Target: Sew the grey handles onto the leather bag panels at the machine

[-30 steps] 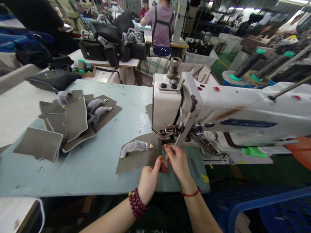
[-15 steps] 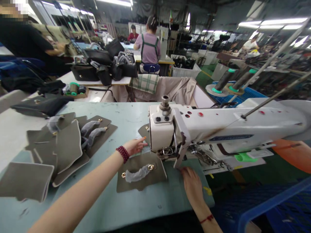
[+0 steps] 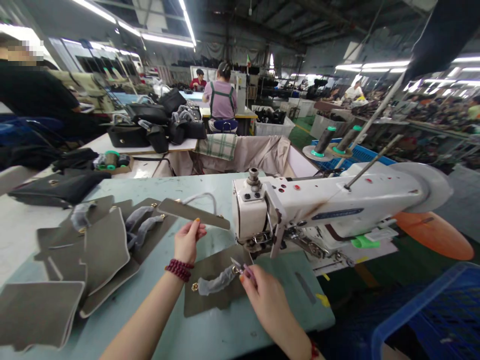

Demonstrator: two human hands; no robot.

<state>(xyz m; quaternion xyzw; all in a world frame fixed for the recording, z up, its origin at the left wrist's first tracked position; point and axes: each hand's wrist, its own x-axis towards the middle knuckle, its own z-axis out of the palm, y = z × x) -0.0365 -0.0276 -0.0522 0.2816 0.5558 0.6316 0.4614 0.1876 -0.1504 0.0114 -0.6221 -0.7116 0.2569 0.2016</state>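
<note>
Blk bags (image 3: pixel 156 139) nr grn plaid cloth (image 3: pixel 216 146).

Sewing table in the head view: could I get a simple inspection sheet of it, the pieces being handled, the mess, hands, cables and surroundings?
Surface: pale teal tabletop, scuffed with dark marks.
Job's things: raised panel; flat panel with wrapped handle; small pointed tool.
Clutter: overlapping heap of panels at left; yellow scrap near the right corner.
Grippers: bare hands; left hand pinches the raised panel, right hand holds the pointed tool over the flat panel.
Cables: nothing seen.
Surroundings: sewing machine, thread cones, blue crate, co-worker in purple.
</note>
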